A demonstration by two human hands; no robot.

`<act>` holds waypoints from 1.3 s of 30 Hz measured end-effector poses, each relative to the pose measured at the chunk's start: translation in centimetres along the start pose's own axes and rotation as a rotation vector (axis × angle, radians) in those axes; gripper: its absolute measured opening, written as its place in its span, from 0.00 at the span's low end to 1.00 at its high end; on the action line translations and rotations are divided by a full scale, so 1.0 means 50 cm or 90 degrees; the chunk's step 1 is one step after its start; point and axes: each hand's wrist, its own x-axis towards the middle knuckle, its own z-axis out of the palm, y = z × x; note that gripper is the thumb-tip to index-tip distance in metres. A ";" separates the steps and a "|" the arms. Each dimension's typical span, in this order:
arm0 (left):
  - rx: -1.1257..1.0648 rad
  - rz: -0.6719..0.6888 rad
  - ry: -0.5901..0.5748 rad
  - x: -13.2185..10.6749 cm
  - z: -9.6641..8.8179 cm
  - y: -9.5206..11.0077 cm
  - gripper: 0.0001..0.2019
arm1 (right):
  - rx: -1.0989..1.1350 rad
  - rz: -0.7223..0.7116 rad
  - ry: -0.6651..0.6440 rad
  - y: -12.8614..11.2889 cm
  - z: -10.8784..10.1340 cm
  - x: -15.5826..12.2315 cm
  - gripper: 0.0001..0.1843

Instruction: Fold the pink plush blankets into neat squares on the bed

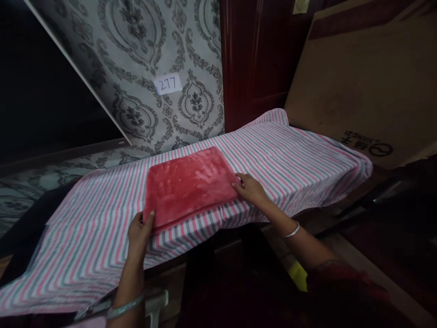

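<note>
A folded red plush cloth lies flat on a striped cloth, with handprints pressed into its pile. My left hand grips its near left corner, thumb on top and fingers mostly hidden at the edge. At the right edge, near the front corner, my right hand pinches the red cloth between thumb and fingers. The layers show along its front edge. Pink, grey and white stripes run over the covering beneath, which hangs down at the front.
A large cardboard box leans at the back right beside a dark red door panel. Patterned wallpaper behind carries a paper label reading 277. A large dark screen stands at the left. Something yellow is low down.
</note>
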 end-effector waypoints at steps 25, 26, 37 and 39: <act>0.275 0.451 0.067 -0.067 0.012 -0.019 0.31 | 0.019 -0.327 0.067 0.065 0.042 -0.065 0.33; 0.301 0.471 0.040 -0.060 0.011 -0.021 0.29 | 0.019 -0.328 0.055 0.064 0.045 -0.061 0.33; 0.353 0.593 0.046 0.000 -0.011 -0.038 0.27 | 0.042 -0.369 0.159 0.056 0.059 -0.012 0.32; 0.343 0.597 0.063 0.017 -0.039 -0.010 0.25 | 0.072 -0.386 0.196 0.042 0.022 0.010 0.30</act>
